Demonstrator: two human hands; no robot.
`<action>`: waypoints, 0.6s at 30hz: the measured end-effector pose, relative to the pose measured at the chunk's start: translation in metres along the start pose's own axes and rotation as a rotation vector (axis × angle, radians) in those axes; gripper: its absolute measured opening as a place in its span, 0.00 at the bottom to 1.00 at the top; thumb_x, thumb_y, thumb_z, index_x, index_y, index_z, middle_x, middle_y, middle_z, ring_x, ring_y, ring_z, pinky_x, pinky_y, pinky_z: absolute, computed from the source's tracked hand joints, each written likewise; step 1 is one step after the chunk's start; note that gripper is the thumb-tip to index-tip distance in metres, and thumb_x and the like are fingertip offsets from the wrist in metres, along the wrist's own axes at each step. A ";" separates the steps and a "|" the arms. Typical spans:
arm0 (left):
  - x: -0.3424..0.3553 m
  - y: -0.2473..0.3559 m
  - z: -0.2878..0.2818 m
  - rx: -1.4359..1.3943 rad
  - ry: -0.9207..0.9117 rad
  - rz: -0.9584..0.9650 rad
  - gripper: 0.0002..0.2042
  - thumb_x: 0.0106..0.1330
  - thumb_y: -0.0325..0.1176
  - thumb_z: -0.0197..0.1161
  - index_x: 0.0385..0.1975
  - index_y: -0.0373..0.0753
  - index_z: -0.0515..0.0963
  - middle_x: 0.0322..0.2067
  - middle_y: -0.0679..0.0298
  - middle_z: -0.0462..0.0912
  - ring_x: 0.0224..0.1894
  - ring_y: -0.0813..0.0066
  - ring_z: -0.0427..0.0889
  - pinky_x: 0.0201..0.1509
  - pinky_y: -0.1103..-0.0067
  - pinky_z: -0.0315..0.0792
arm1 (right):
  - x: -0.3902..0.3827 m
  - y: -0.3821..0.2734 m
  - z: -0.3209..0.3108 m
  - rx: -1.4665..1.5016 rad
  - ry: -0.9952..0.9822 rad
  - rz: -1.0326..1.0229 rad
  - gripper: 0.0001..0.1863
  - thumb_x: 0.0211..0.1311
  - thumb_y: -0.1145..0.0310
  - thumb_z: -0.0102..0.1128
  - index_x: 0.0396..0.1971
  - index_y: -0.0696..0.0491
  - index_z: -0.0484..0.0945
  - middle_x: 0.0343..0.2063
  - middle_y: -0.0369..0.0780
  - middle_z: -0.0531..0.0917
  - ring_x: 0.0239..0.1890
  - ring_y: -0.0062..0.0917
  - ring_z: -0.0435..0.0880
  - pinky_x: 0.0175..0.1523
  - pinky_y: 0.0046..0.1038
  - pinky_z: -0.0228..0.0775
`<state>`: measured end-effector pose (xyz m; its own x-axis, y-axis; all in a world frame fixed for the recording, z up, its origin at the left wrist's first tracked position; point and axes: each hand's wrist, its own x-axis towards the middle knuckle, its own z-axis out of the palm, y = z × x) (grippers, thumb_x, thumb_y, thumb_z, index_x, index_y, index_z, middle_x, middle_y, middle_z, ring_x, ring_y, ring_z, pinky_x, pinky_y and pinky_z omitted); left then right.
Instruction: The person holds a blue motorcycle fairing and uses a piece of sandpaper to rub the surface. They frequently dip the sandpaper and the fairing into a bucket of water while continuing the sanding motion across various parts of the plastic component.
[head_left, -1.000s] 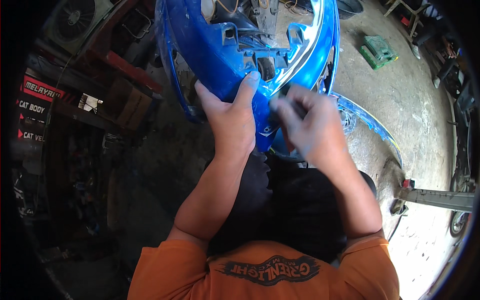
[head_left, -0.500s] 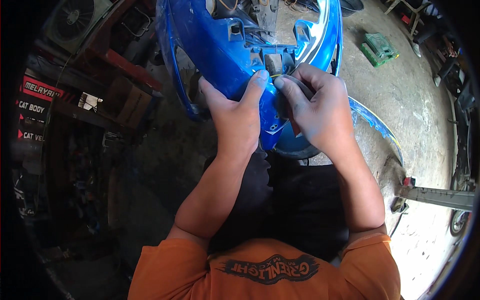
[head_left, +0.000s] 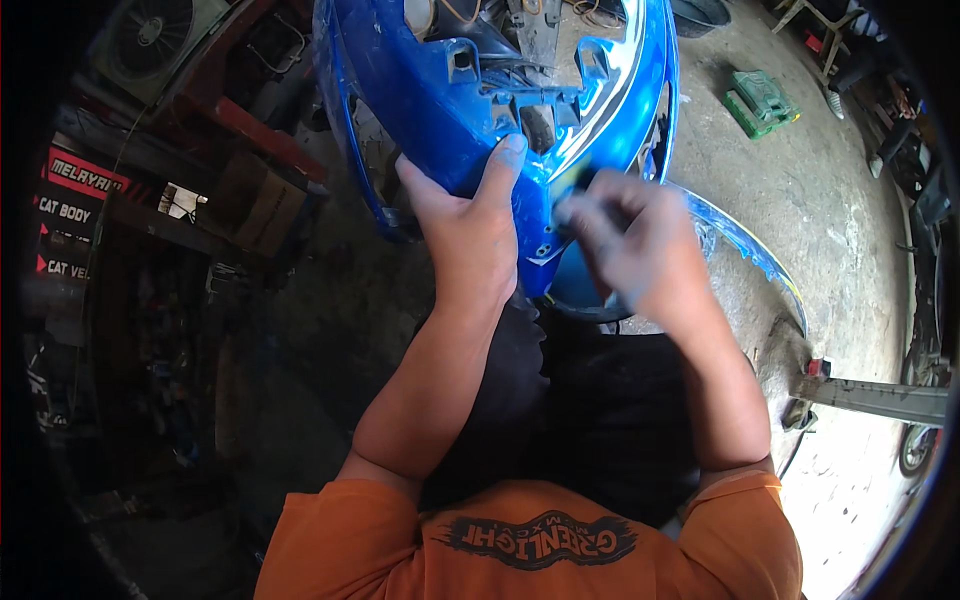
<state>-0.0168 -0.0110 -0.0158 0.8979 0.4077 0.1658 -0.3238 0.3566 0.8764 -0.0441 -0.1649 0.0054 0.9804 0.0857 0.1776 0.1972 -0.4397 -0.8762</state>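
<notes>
A glossy blue motorcycle fairing (head_left: 410,110) with white striping rests upright before me, its pointed lower end toward my lap. My left hand (head_left: 465,225) is closed round the narrow part, thumb pressed on top and fingers hidden beneath. Beside it, my right hand (head_left: 645,235) is smeared by motion, its fingers bent against the right face of the panel near a yellowish patch (head_left: 570,180). It pinches a dark, bent piece of what looks like sandpaper (head_left: 592,235), mostly hidden by the fingers. Bluish residue coats the right fingers and the left thumb tip.
A loose blue trim strip (head_left: 750,245) curves across the concrete floor to the right. Farther off lies a green plastic case (head_left: 760,100). A metal beam (head_left: 880,396) juts in at the right; a cardboard box (head_left: 265,205) and a red frame (head_left: 245,130) stand left.
My right hand has shifted slightly down and blurred, uncovering the yellowish patch on the panel. The fairing has moved slightly left, while my left hand keeps its hold.
</notes>
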 end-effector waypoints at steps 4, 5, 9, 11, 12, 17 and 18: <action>-0.004 0.000 0.000 -0.057 0.030 0.000 0.39 0.68 0.25 0.76 0.74 0.29 0.58 0.65 0.50 0.76 0.63 0.64 0.80 0.71 0.68 0.73 | 0.008 -0.002 -0.005 0.108 0.031 0.107 0.12 0.71 0.67 0.70 0.31 0.59 0.83 0.19 0.50 0.82 0.20 0.34 0.83 0.32 0.38 0.74; -0.002 0.002 0.002 -0.067 0.023 0.002 0.39 0.68 0.25 0.76 0.74 0.29 0.58 0.65 0.50 0.76 0.63 0.64 0.80 0.71 0.68 0.73 | 0.002 0.011 0.008 0.021 0.100 -0.133 0.12 0.70 0.67 0.71 0.30 0.59 0.83 0.20 0.52 0.82 0.18 0.40 0.81 0.31 0.37 0.73; 0.008 0.003 -0.007 -0.087 0.082 -0.038 0.39 0.68 0.25 0.76 0.75 0.30 0.58 0.67 0.51 0.75 0.65 0.63 0.78 0.72 0.67 0.72 | 0.011 0.018 0.005 0.082 0.180 -0.001 0.12 0.70 0.67 0.71 0.28 0.59 0.83 0.17 0.50 0.80 0.17 0.37 0.82 0.28 0.38 0.72; 0.009 0.003 -0.011 -0.097 0.101 -0.041 0.39 0.69 0.25 0.76 0.75 0.31 0.58 0.67 0.52 0.74 0.66 0.63 0.77 0.73 0.67 0.72 | 0.006 0.015 0.006 0.070 0.094 -0.013 0.13 0.71 0.68 0.71 0.28 0.60 0.84 0.17 0.46 0.83 0.18 0.31 0.81 0.29 0.35 0.72; 0.010 0.005 -0.013 -0.125 0.091 -0.054 0.39 0.69 0.25 0.75 0.75 0.32 0.58 0.67 0.52 0.74 0.66 0.63 0.77 0.73 0.67 0.71 | -0.001 0.017 0.017 0.002 0.105 -0.208 0.13 0.72 0.68 0.71 0.28 0.60 0.84 0.18 0.45 0.84 0.18 0.29 0.81 0.29 0.34 0.72; 0.011 0.002 -0.016 -0.079 0.100 -0.039 0.33 0.71 0.26 0.72 0.74 0.37 0.65 0.63 0.59 0.79 0.63 0.63 0.81 0.71 0.63 0.76 | 0.008 0.005 0.000 0.197 0.002 0.275 0.13 0.69 0.69 0.73 0.27 0.60 0.81 0.19 0.49 0.79 0.19 0.35 0.78 0.31 0.35 0.71; 0.011 0.001 -0.015 -0.093 0.086 -0.040 0.32 0.71 0.26 0.72 0.74 0.37 0.65 0.64 0.59 0.79 0.63 0.63 0.81 0.71 0.63 0.76 | 0.005 0.010 0.004 0.191 0.005 0.275 0.13 0.69 0.69 0.73 0.27 0.60 0.81 0.19 0.49 0.79 0.19 0.35 0.78 0.31 0.35 0.71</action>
<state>-0.0120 0.0063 -0.0204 0.8832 0.4605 0.0889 -0.3181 0.4488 0.8351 -0.0370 -0.1651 -0.0039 0.9970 -0.0181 -0.0754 -0.0775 -0.2705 -0.9596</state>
